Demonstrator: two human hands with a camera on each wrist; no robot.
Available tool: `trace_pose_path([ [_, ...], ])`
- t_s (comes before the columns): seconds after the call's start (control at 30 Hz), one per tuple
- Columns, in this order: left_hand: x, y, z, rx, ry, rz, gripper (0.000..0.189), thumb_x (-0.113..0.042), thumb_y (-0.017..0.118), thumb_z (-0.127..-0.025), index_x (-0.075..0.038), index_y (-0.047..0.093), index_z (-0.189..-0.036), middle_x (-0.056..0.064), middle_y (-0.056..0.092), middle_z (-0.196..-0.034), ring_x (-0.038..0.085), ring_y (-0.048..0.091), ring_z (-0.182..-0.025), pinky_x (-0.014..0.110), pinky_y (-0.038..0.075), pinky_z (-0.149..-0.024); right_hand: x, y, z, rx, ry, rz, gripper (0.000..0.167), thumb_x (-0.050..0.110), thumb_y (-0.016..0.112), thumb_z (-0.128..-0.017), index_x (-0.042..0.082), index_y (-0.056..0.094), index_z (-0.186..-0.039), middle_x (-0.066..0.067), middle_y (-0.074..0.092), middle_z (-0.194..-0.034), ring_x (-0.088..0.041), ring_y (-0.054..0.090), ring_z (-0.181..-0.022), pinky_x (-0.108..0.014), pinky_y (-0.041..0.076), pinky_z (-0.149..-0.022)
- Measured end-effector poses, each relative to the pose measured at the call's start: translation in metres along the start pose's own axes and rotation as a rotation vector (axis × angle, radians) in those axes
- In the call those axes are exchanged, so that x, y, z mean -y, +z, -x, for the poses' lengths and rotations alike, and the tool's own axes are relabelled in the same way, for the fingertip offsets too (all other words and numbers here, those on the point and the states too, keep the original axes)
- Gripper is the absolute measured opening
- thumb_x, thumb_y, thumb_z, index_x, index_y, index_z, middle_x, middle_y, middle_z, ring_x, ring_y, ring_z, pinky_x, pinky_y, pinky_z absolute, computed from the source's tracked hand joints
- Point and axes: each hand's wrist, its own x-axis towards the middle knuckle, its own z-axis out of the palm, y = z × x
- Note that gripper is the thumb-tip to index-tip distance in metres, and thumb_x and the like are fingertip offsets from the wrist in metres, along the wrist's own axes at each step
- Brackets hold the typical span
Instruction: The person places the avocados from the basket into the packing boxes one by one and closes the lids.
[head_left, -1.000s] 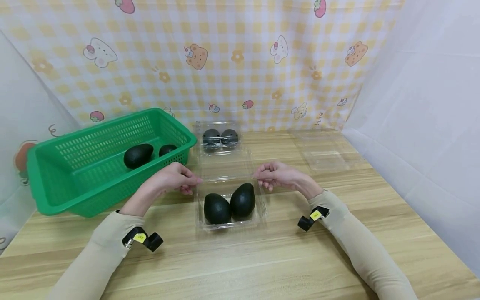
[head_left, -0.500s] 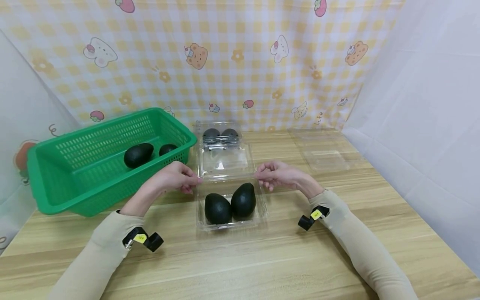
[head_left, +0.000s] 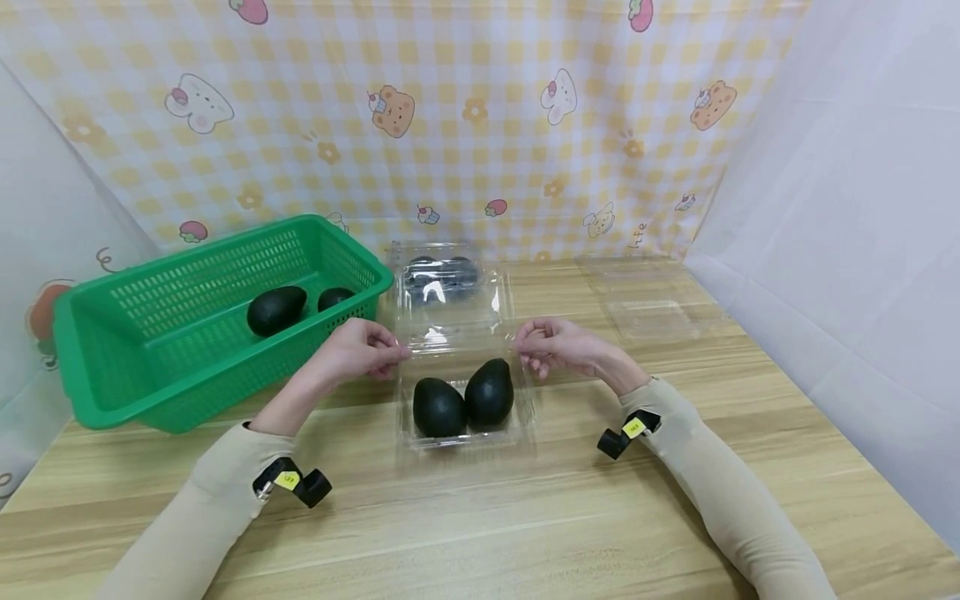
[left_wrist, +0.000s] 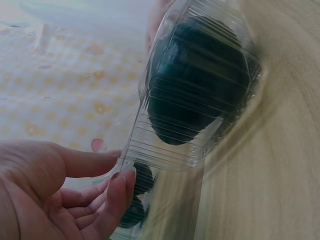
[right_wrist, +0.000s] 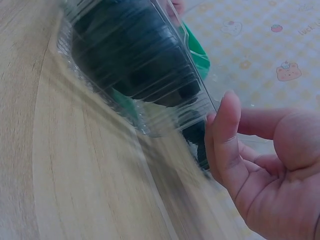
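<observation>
A clear plastic clamshell box (head_left: 465,442) with two dark green avocados, one on the left (head_left: 438,408) and one on the right (head_left: 490,393), is in the middle of the head view. Its transparent lid (head_left: 457,321) stands unfolded at the back. My left hand (head_left: 365,350) pinches the box's back left corner by the hinge, thumb against fingertips. At the opposite back corner, my right hand (head_left: 561,345) pinches the rim the same way. Ribbed box walls cover an avocado (left_wrist: 200,80) in the left wrist view.
A green basket (head_left: 217,375) at the left holds an avocado (head_left: 276,311) and another (head_left: 334,298) partly hidden by its wall. Behind the lid, a second clear box (head_left: 438,247) contains dark avocados. Clear plastic packaging (head_left: 652,308) lies at the back right.
Both hands have shifted slightly away from the person with the box, the left also a little rightward. The lid reaches higher in the view, over the rear box, with brighter glare.
</observation>
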Motion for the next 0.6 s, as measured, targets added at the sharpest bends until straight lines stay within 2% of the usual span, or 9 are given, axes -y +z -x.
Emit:
trace_pose_path([
  [0.2,0.0004,0.0028,-0.0025,-0.045,0.006,0.034,0.026,-0.02,0.073,-0.095,0.005,0.067,-0.101,0.009,0.07,-0.08,0.024,0.072,-0.074,0.035,0.058,-0.071,-0.0013,0.0002,-0.0019,-0.033,-0.031,-0.002,0.01,0.005,0.055,-0.103,-0.001,0.05,-0.11,-0.01,0.063,-0.081,-0.012,0.058,-0.064,-0.023,0.052,-0.056],
  [0.4,0.0,0.0046,-0.0037,-0.069,0.008,0.057,0.025,-0.018,0.072,-0.096,0.005,0.068,-0.105,0.01,0.07,-0.082,0.022,0.07,-0.073,0.035,0.059,-0.071,-0.0029,0.0019,-0.0035,-0.062,-0.074,-0.021,0.01,0.004,0.056,-0.103,0.001,0.048,-0.109,-0.009,0.062,-0.078,-0.013,0.057,-0.062,-0.023,0.051,-0.054],
  [0.6,0.0021,0.0056,-0.0048,-0.093,0.015,0.096,0.026,-0.016,0.071,-0.097,0.006,0.067,-0.109,0.015,0.071,-0.089,0.028,0.071,-0.078,0.037,0.06,-0.075,-0.0041,0.0051,-0.0056,-0.112,-0.118,-0.025,0.014,0.001,0.055,-0.103,0.004,0.045,-0.112,-0.006,0.06,-0.076,-0.013,0.056,-0.06,-0.023,0.05,-0.053],
])
